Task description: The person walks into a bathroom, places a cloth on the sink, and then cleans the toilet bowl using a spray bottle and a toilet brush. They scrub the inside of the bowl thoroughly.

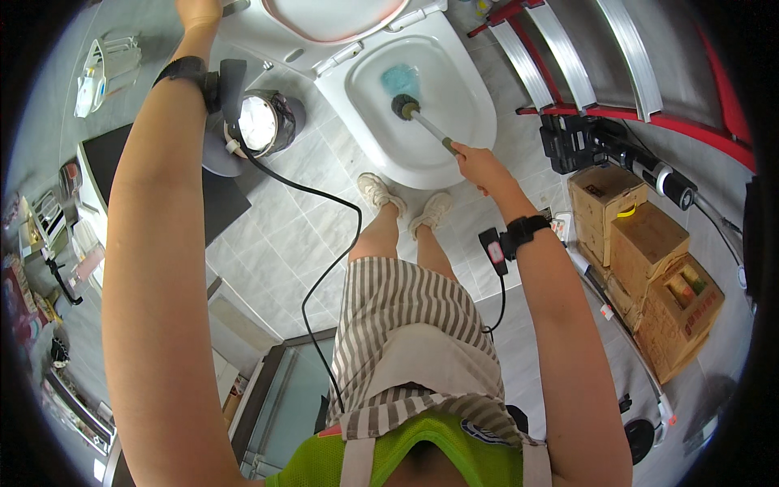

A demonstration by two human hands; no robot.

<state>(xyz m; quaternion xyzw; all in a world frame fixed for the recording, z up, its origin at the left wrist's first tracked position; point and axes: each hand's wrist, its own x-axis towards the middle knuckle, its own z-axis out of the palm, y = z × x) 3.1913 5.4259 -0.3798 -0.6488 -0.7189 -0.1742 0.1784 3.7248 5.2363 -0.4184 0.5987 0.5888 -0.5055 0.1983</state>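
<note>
My right hand [484, 168] grips the handle of a toilet brush [433, 129], whose round dark head rests inside the bowl of a white toilet [478, 122]. The brush head touches the edge of the blue-green water [400, 80] in the bowl. The toilet's seat and lid [335, 15] stand raised at the top of the view. My left hand [199, 11] reaches to the top edge, near the back of the toilet; its fingers are cut off, so what it touches cannot be seen.
A lined waste bin [277, 122] stands left of the toilet. At the right are a red-framed ladder [572, 55], a black-and-grey stick appliance [660, 176] and cardboard boxes [648, 228]. A wire rack [115, 67] hangs at the upper left. Black cables run from both wrist devices.
</note>
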